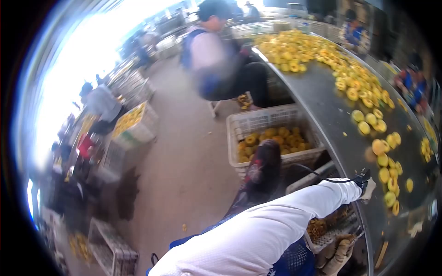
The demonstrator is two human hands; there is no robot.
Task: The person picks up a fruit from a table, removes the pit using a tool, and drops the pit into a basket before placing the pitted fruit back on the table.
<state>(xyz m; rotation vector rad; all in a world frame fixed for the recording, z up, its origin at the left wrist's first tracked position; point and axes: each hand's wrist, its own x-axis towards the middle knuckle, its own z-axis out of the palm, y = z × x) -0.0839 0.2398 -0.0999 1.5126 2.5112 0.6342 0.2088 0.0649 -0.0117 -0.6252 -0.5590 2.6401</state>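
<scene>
My left arm, in a white sleeve, reaches across to the metal table. My left hand (368, 189) is over the table's near edge, beside a line of halved yellow fruit (392, 184) that looks like peaches. A black strapped device with a cable sits at its wrist, and its fingers are mostly hidden and smeared. Low at the right, below the table edge, my gloved right hand (338, 255) has its fingers curled; what they hold, if anything, is hidden. Close above it stands a crate (329, 241) with brownish fruit pieces inside.
The metal table (317, 87) carries a large heap of fruit halves (299, 48) at its far end. A white crate of fruit (235, 133) stands beside my knee. One co-worker (209, 55) sits ahead; others work at left and right. More crates (133, 122) line the left.
</scene>
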